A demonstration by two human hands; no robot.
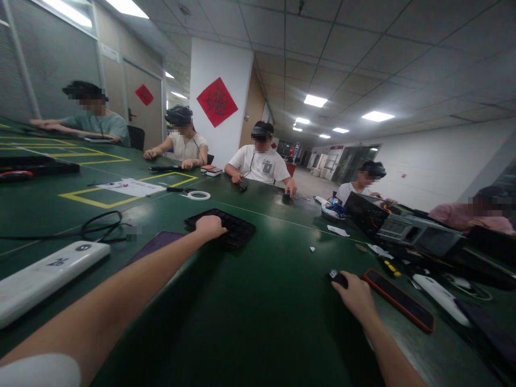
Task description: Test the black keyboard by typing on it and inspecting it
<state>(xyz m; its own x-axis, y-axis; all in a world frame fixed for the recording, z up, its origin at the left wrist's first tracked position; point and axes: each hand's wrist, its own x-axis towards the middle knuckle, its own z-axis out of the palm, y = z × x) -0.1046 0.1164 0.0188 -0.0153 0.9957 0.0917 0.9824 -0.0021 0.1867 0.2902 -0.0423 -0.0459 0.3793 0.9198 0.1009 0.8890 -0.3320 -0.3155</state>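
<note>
My left hand (210, 227) is closed over a black gridded tray (239, 228) on the green table. Its fingertips are hidden by the back of the hand, so what they grip cannot be seen. At the right, my right hand (357, 293) is closed on a small black block with white markings (334, 275), held at the fingertips just above or on the tabletop; I cannot tell which. Beside that hand lies a dark phone-like slab with an orange edge (399, 298). A dark flat panel (155, 244) lies near my left forearm.
A white power bank (56, 277) marked 26 and a black cable (100, 226) lie at left. Beyond are a white tape ring (199, 195) and yellow-taped rectangles. An open computer case (419, 231) stands at right. Several people with headsets sit around the table.
</note>
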